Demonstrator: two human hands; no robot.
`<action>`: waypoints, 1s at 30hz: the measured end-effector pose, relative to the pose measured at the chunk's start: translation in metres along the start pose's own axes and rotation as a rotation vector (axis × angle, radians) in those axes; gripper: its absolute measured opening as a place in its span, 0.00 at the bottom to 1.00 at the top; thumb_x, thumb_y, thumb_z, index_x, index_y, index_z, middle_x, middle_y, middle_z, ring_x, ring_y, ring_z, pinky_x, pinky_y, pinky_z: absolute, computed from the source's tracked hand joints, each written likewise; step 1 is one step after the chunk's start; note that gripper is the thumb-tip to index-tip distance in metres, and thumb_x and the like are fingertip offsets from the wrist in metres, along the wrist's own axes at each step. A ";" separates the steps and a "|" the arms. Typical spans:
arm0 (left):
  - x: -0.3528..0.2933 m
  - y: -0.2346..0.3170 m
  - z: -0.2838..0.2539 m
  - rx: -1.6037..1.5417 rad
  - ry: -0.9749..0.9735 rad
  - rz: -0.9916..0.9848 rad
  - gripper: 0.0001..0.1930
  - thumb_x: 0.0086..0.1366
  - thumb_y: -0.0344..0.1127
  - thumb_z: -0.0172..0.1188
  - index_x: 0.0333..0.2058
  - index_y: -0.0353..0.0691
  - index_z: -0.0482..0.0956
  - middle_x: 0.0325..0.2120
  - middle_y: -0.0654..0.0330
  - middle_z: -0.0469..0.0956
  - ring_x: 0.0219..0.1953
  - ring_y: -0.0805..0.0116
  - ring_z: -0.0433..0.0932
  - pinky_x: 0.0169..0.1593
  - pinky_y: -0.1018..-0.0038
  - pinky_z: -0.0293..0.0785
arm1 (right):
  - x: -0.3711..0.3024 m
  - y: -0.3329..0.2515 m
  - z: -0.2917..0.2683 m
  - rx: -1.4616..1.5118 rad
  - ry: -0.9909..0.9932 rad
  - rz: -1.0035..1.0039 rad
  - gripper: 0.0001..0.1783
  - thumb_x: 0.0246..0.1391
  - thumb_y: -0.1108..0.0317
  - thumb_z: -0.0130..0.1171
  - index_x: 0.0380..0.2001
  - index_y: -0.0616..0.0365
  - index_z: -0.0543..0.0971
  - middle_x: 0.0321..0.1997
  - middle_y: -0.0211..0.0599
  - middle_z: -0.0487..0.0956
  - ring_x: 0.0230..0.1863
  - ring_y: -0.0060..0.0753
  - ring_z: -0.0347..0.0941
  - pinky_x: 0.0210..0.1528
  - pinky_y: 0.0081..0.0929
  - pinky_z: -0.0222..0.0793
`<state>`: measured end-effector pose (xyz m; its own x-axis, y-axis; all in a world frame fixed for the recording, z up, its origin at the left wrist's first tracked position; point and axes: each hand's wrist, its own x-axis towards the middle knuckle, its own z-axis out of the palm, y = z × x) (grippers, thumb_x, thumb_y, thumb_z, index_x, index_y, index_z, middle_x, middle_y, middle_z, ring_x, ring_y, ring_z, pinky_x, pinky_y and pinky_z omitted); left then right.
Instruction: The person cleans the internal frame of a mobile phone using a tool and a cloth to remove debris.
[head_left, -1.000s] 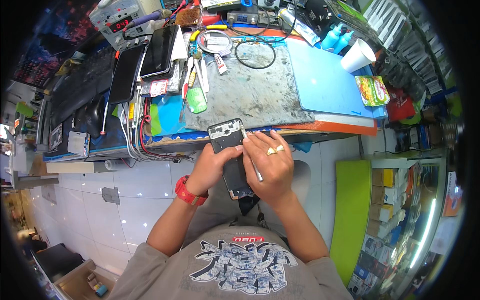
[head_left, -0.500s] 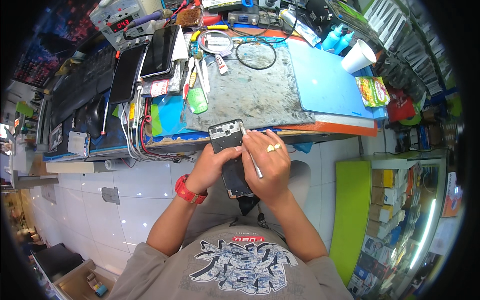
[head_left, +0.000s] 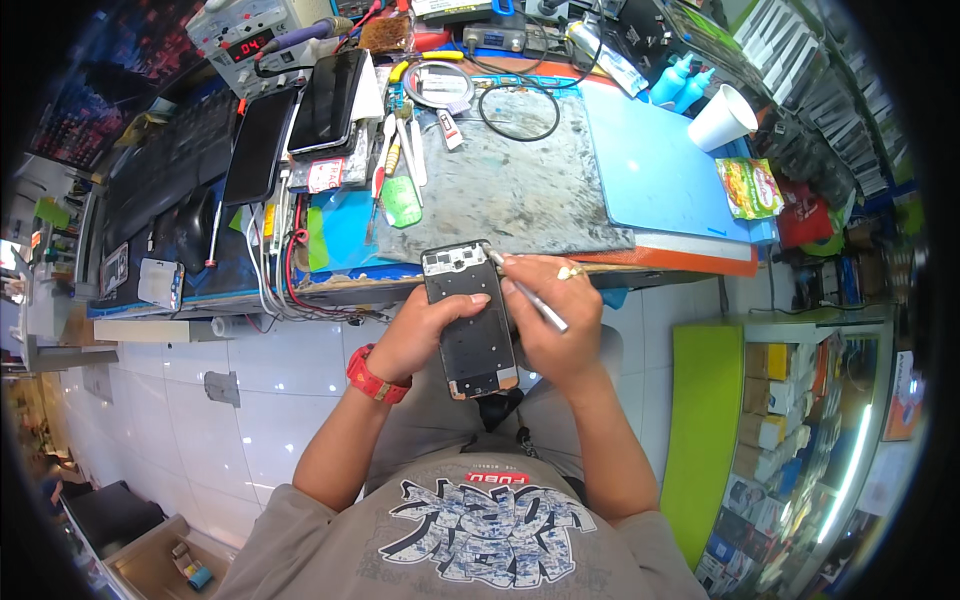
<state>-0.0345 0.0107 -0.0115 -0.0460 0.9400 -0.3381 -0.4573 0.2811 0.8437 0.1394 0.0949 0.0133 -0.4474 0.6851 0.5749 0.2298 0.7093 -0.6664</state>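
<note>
A black phone frame (head_left: 468, 335), with a silvery section at its top, is held over my lap just off the bench's front edge. My left hand (head_left: 425, 325) grips its left side, thumb lying across the face. Between the fingers of my right hand (head_left: 555, 315) is a slim silver pen-like tool (head_left: 540, 305). Its tip is at the upper right edge of the frame; whether it touches cannot be made out. A red watch sits on my left wrist, and rings are on my right hand.
A stained grey mat (head_left: 520, 185) and a blue sheet (head_left: 650, 165) cover the bench. Two dark phones (head_left: 328, 100), brushes, tweezers and cables lie to the left. At right stand a white paper cup (head_left: 722, 118), blue bottles (head_left: 670, 80) and a colourful packet (head_left: 750, 188). A glass cabinet (head_left: 800, 430) is beside me.
My right hand has shifted right and turned, so the tool lies more slantwise and more of the phone frame shows. My left hand keeps its hold.
</note>
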 end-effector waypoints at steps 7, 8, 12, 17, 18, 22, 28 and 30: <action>-0.007 -0.009 -0.001 0.083 0.021 -0.037 0.18 0.73 0.46 0.58 0.50 0.36 0.81 0.42 0.63 0.83 0.43 0.77 0.79 0.48 0.76 0.76 | 0.012 -0.004 -0.008 0.196 -0.047 0.291 0.08 0.52 0.77 0.66 0.37 0.65 0.85 0.37 0.48 0.86 0.39 0.44 0.84 0.43 0.34 0.76; -0.008 -0.010 -0.001 0.083 0.023 -0.038 0.18 0.73 0.46 0.58 0.50 0.36 0.81 0.42 0.63 0.83 0.43 0.77 0.79 0.48 0.76 0.76 | 0.013 -0.004 -0.008 0.204 -0.050 0.294 0.08 0.52 0.77 0.66 0.36 0.66 0.85 0.37 0.48 0.86 0.39 0.44 0.84 0.43 0.34 0.76; -0.011 -0.012 0.005 0.070 0.054 0.002 0.19 0.75 0.47 0.57 0.49 0.35 0.81 0.40 0.64 0.83 0.42 0.78 0.79 0.46 0.77 0.76 | 0.012 -0.002 -0.008 0.201 -0.031 0.236 0.08 0.51 0.77 0.65 0.36 0.65 0.85 0.36 0.48 0.86 0.38 0.45 0.84 0.43 0.35 0.76; -0.015 -0.005 0.009 0.040 0.120 0.043 0.18 0.75 0.45 0.57 0.49 0.33 0.81 0.40 0.64 0.83 0.41 0.78 0.80 0.45 0.78 0.77 | 0.010 0.000 -0.007 0.072 -0.056 0.044 0.10 0.50 0.78 0.66 0.37 0.61 0.85 0.39 0.44 0.86 0.41 0.46 0.83 0.46 0.38 0.76; -0.017 0.002 0.011 0.037 0.121 0.009 0.18 0.75 0.44 0.57 0.49 0.33 0.81 0.40 0.63 0.83 0.40 0.78 0.80 0.45 0.77 0.77 | 0.009 0.000 -0.008 0.074 -0.056 0.043 0.10 0.50 0.78 0.66 0.37 0.61 0.85 0.39 0.44 0.86 0.41 0.46 0.83 0.46 0.38 0.76; -0.018 0.014 0.006 -0.010 0.080 -0.095 0.17 0.73 0.42 0.58 0.49 0.33 0.81 0.40 0.62 0.84 0.40 0.77 0.81 0.45 0.76 0.77 | 0.008 0.007 -0.022 0.024 -0.116 -0.035 0.11 0.49 0.78 0.67 0.38 0.59 0.86 0.40 0.41 0.87 0.44 0.43 0.83 0.49 0.38 0.73; -0.016 0.009 -0.004 0.014 0.068 -0.113 0.17 0.73 0.42 0.58 0.48 0.33 0.82 0.40 0.62 0.84 0.40 0.77 0.81 0.45 0.76 0.77 | 0.013 0.015 -0.017 0.223 -0.158 0.063 0.11 0.49 0.79 0.68 0.39 0.60 0.86 0.40 0.42 0.87 0.42 0.41 0.84 0.47 0.35 0.73; -0.018 0.014 0.000 0.018 0.080 -0.129 0.17 0.73 0.42 0.59 0.48 0.33 0.82 0.40 0.62 0.84 0.39 0.77 0.81 0.45 0.76 0.77 | 0.011 0.016 -0.021 0.260 -0.163 0.108 0.11 0.49 0.79 0.68 0.39 0.60 0.87 0.40 0.42 0.88 0.41 0.40 0.84 0.45 0.33 0.74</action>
<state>-0.0400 -0.0017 0.0068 -0.0592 0.8774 -0.4761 -0.4477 0.4029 0.7982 0.1565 0.1174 0.0192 -0.5696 0.7035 0.4250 0.0643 0.5536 -0.8303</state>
